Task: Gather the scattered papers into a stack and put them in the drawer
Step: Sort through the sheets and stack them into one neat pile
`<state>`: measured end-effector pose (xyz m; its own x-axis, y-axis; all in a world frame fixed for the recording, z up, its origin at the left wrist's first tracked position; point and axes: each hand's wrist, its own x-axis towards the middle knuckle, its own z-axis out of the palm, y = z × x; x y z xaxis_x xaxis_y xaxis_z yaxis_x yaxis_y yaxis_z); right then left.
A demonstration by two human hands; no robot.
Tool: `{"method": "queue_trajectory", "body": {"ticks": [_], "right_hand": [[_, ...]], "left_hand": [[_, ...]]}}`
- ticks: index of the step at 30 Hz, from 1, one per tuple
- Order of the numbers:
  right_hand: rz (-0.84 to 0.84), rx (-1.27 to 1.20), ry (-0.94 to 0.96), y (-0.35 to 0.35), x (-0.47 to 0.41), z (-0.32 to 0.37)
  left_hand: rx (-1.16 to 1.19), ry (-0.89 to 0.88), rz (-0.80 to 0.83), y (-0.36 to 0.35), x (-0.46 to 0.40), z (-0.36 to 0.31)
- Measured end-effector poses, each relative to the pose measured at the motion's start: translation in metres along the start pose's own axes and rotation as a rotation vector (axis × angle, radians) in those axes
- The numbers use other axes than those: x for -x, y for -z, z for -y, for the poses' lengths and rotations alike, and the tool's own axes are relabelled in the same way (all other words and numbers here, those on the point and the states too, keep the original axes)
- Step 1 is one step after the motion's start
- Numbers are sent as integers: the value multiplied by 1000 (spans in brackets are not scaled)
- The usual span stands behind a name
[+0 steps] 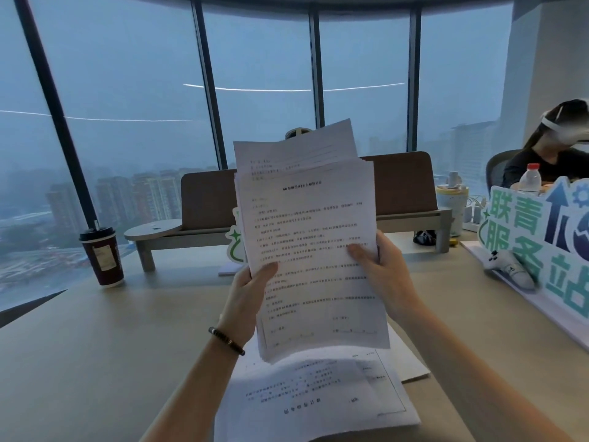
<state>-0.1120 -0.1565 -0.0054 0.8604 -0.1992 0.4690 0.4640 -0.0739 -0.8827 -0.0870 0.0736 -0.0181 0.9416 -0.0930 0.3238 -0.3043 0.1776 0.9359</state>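
Observation:
A stack of printed white papers (306,224) stands upright above the desk, its sheets fanned unevenly at the top. My left hand (245,298) grips its left edge with the thumb on the front page. My right hand (385,272) grips the right edge, thumb pressed on the front. More printed sheets (318,397) lie flat on the desk (95,346) beneath the stack. No drawer is in view.
A dark red paper cup (102,256) stands at the left. A monitor riser with a brown board (401,189) crosses the back. A white-and-teal sign (541,247), a white controller (510,269) and a bottle (529,180) are at the right, where a person with a headset (554,148) sits.

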Motion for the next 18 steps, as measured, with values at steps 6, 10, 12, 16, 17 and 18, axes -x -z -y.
{"method": "queue_trajectory", "body": {"ticks": [6,10,12,16,17,18], "right_hand": [[14,-44,-27,-12,10,-34],[-7,18,-60,-17,24,-62],[-4,29,-55,-18,29,-68],[-44,45,13,-20,27,-65],[-57,49,39,-21,26,-61],[-68,46,61,-22,25,-59]], "left_hand": [[34,53,-69,3,5,21],[24,40,-58,7,7,27],[3,29,-58,8,8,28],[-49,-29,-107,9,7,30],[-65,-54,-123,8,6,30],[-77,-77,-132,8,5,29]]}}
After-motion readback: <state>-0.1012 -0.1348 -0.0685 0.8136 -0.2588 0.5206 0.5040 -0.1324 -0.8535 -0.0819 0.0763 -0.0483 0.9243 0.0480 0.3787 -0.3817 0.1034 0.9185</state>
